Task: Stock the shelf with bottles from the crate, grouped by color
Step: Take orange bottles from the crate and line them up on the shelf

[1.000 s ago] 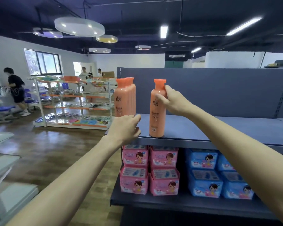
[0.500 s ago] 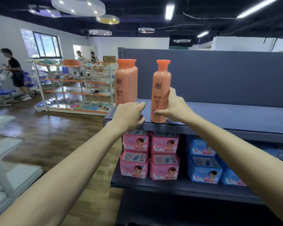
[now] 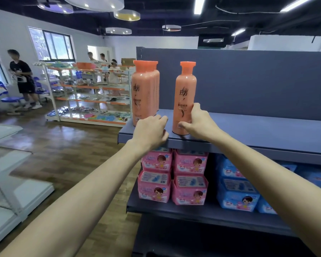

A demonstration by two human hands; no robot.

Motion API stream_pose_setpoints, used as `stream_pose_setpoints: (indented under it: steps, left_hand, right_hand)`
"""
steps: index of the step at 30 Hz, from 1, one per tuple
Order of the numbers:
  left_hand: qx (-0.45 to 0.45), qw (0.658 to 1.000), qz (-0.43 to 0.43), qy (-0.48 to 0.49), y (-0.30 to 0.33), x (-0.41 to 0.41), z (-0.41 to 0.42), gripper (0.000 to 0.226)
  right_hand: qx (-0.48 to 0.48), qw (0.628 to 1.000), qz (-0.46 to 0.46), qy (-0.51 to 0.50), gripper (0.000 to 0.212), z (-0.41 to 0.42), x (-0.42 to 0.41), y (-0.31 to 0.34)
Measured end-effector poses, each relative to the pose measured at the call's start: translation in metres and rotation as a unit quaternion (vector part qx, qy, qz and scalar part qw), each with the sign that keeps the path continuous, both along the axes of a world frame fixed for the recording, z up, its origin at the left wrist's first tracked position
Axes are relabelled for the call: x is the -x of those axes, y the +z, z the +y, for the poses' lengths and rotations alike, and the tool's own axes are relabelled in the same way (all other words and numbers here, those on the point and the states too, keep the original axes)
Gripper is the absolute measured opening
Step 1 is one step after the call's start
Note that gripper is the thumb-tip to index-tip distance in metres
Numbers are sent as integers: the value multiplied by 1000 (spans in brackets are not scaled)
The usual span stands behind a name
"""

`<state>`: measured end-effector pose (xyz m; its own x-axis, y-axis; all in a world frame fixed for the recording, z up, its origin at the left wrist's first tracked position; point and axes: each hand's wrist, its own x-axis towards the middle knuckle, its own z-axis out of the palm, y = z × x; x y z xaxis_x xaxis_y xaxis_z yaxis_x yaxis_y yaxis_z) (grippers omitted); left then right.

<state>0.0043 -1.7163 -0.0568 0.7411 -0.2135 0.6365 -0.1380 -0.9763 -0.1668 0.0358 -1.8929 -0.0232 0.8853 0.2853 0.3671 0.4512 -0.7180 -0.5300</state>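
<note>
An orange bottle [image 3: 184,93] stands upright near the front edge of the dark grey top shelf [image 3: 258,134]. My right hand [image 3: 198,123] grips its lower body, thumb in front and fingers behind. To its left a row of matching orange bottles [image 3: 144,91] stands one behind another at the shelf's left end. My left hand [image 3: 150,131] rests curled on the shelf edge in front of that row, holding nothing. The crate is out of view.
The lower shelf holds pink packs [image 3: 171,176] on the left and blue packs [image 3: 237,188] on the right. A grey back panel [image 3: 258,80] rises behind the top shelf. White shelving [image 3: 11,182] stands at my left. People stand by a far orange rack [image 3: 89,93].
My right hand slid from the bottle's neck down to its lower body. The bottle stays upright on the shelf. My left hand stayed at the shelf edge.
</note>
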Motion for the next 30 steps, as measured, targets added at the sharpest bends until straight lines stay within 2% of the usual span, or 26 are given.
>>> stream_pose_setpoints:
  steps: [13,23,30]
  left_hand:
    - [45,999,6,-16,-3,-29,3,17]
    - [36,999,2,-15,2,-59,1,12]
    - [22,1000,-14,-3,1,-78,-2,18]
  right_hand:
    - [6,1000,-9,11,46,14,-45,-2]
    - [0,1000,-13,18,45,33,-98,-6]
    - [-2,1000,-3,11,46,45,-131,-8]
